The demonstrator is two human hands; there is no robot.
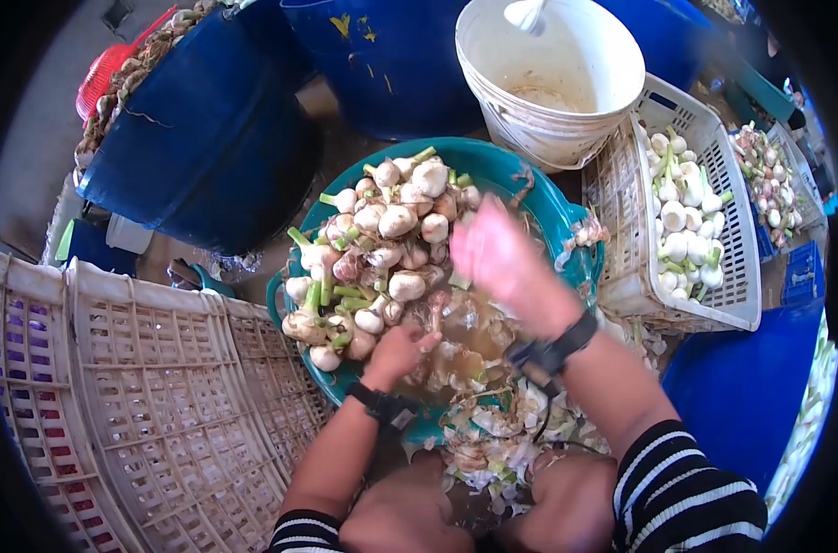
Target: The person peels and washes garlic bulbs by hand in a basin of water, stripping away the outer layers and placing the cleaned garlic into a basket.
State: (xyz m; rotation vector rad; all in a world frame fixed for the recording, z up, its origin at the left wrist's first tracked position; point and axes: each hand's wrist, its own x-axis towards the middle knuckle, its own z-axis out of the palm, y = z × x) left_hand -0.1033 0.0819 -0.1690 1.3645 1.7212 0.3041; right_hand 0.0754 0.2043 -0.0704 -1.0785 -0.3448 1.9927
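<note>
A teal tub [340, 170] in front of me holds a heap of garlic bulbs [398, 219] with cut green stems, beside murky water with loose skins. At the heap's near edge my left hand [398, 356] is closed, its fingertips on a small reddish garlic bulb [436, 302] with a stalk. My right hand [492, 253] is over the right side of the tub, close to the heap. Motion smears its fingers, so I cannot see whether it holds anything. Peeled skins [506, 424] are piled at the tub's near side, between my knees.
A white bucket [552, 120] stands behind the tub. To the right, a plastic crate [621, 240] contains cleaned white garlic, with more garlic beyond. Blue barrels [207, 138] line the back and left. White slatted crates [161, 369] stand close on my left. A red basket [101, 81] is at far left.
</note>
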